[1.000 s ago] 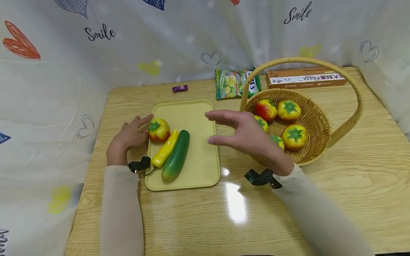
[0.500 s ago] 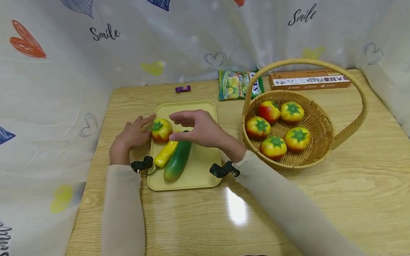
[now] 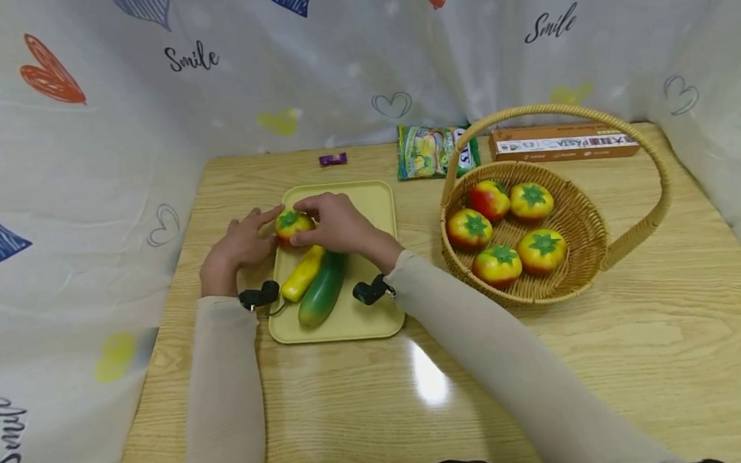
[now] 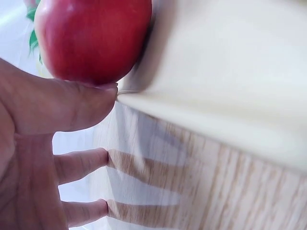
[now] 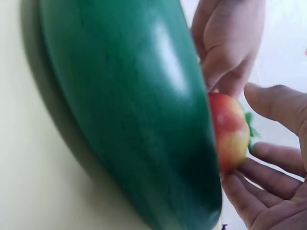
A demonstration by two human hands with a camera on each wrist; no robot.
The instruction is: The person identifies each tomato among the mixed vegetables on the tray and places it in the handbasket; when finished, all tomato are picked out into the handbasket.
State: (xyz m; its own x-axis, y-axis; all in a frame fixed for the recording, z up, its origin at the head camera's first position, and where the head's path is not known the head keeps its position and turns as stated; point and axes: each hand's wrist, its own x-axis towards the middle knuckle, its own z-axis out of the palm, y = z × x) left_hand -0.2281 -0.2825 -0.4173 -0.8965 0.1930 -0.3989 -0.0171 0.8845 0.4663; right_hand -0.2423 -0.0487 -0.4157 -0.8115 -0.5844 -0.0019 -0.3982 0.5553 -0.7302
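A red-and-yellow tomato point(image 3: 289, 225) with a green leafy top sits at the left edge of the yellow tray point(image 3: 376, 297). My left hand point(image 3: 242, 243) is beside it, its thumb against the tomato at the tray rim and other fingertips reaching down to the table in the left wrist view. From the other side my right hand point(image 3: 337, 223) spreads its fingers around the tomato. In the right wrist view its fingertips are at the tomato point(image 5: 230, 134), while the thumb stands a little apart. A yellow chili pepper point(image 3: 303, 273) and a green cucumber point(image 3: 323, 291) lie beside each other on the tray.
A wicker basket point(image 3: 583, 242) with a tall handle and several similar tomatoes stands right of the tray. Behind are a green snack bag point(image 3: 430, 151), a pasta box point(image 3: 564, 142) and a small purple packet point(image 3: 332, 159). A printed curtain hangs behind the table.
My right hand has moved left from beside the basket, over the tray, to the tomato. My left hand has stayed beside the tomato.
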